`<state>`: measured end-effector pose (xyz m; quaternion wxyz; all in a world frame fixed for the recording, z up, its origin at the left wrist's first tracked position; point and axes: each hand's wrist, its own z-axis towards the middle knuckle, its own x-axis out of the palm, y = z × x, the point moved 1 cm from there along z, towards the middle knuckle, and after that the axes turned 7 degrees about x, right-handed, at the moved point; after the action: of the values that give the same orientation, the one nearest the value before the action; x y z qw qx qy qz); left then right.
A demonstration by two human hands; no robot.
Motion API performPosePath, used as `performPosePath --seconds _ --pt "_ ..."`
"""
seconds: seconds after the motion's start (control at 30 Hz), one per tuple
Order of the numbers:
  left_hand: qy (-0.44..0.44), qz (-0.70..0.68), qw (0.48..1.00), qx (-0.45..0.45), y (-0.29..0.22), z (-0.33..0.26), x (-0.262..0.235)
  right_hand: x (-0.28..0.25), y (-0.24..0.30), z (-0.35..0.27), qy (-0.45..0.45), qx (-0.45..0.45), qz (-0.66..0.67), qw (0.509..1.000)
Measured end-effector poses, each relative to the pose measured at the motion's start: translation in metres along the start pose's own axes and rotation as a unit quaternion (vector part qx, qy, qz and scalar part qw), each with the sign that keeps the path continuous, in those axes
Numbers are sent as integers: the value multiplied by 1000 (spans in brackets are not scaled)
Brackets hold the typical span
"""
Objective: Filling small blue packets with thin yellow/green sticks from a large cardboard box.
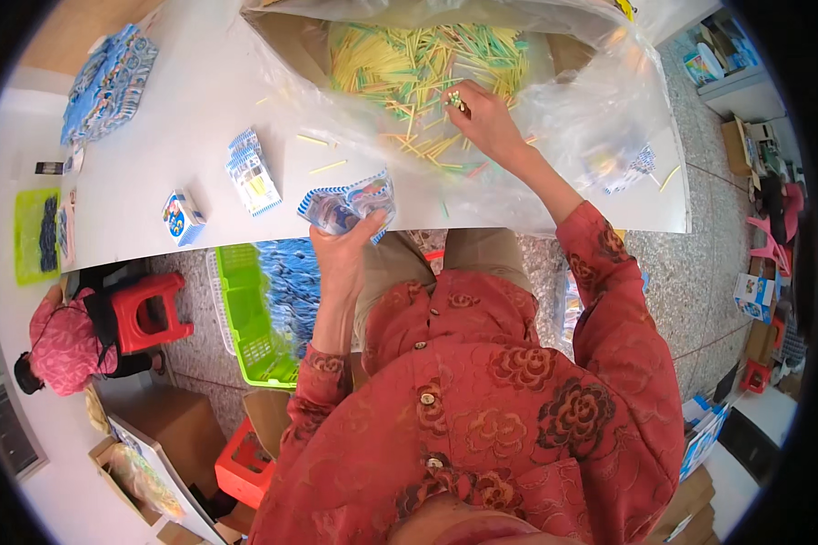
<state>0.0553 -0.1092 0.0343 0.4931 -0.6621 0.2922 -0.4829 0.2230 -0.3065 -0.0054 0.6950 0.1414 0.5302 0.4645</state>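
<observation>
Here's the right hand, over the near part of the plastic-lined box, fingers closed round a small bundle of sticks, pale ends poking out! Loose sticks, mostly yellow and green, lie heaped inside that box. And the left hand, nearer the person and left of the box, has its fingers pinching a blue-and-white packet; similar packets sit on the bench farther left of the box.

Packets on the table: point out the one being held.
The packet in the left hand. To its left, the long packet, the short packet and the blue stack rest on the table with no hand on them.
</observation>
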Motion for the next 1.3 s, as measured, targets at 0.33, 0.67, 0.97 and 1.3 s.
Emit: performPosePath --seconds 0.33,0.67,0.97,1.3 --pt "20 21 1000 5 -6 5 16 18 -30 -28 36 -19 -19 999" --pt "28 48 998 -6 10 10 19 -66 83 -3 170 204 401 876" --pt "76 147 986 32 14 9 21 -70 112 -1 326 222 417 819" --pt "93 195 975 60 16 6 18 -64 109 -4 321 183 329 869"
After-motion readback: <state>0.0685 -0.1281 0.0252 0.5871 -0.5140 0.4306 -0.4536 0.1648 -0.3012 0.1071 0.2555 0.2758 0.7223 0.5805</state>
